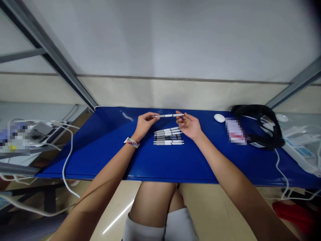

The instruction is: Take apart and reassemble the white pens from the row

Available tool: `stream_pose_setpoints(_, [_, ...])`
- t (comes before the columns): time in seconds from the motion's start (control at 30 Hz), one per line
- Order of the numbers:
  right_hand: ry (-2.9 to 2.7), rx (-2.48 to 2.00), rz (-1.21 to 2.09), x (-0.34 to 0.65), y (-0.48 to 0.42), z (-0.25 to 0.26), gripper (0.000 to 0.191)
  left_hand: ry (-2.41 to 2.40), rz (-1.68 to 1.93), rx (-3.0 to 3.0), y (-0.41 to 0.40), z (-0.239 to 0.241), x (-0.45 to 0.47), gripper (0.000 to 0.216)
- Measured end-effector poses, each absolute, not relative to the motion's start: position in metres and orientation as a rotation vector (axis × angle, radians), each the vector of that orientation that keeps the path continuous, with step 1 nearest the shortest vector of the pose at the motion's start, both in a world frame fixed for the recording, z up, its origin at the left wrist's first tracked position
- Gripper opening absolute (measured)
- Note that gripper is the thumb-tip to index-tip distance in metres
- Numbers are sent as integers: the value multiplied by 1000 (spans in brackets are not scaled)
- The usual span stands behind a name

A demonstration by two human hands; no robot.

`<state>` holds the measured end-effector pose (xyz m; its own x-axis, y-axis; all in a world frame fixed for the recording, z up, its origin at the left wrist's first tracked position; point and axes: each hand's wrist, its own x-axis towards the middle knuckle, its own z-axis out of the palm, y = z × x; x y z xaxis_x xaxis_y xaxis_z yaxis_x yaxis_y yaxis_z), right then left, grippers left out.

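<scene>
A white and grey pen (168, 115) is held level above the blue tabletop, stretched between my two hands. My left hand (145, 124) pinches its pointed tip end between thumb and fingers. At the other end, my right hand (189, 125) has thumb and fingertips closed on the pen, palm partly turned up. Just below lie several more pens (168, 142), side by side in a stack of rows, their tips pointing left. The upper ones are slightly slanted. A colourful woven band (132, 142) is around my left wrist.
The blue table (100, 147) ends at a wall behind. On the right are a white oval object (219, 117), a blurred pinkish packet (235, 131), a black headband-like strap (276, 130) and a power strip (298, 152). White cables (71, 147) hang at the left.
</scene>
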<state>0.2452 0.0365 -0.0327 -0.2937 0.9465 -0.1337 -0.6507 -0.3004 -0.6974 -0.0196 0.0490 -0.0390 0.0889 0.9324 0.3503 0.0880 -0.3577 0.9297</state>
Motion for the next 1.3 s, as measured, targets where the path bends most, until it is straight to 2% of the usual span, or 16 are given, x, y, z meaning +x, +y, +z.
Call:
stream_pose_setpoints(0.23, [-798, -699, 1695, 244, 38, -34, 24, 1021, 1349, 1585, 50, -41, -19, 33])
stream_pose_setpoints(0.47, [-702, -677, 1698, 241, 41, -38, 17, 1011, 1335, 1606, 49, -41, -17, 32])
stream_pose_setpoints(0.63, [-710, -662, 1692, 240, 40, -39, 29, 1028, 1342, 1611, 50, -41, -17, 35])
stream_pose_setpoints(0.8, [-676, -693, 1679, 239, 38, -35, 16, 1017, 1347, 1593, 51, -41, -17, 32])
stream_pose_setpoints(1.2, [-751, -708, 1618, 237, 41, -39, 24, 1030, 1350, 1590, 50, -40, -16, 32])
stream_pose_setpoints(1.3, [-718, -666, 1646, 237, 41, -40, 17, 1028, 1361, 1585, 50, -40, -16, 32])
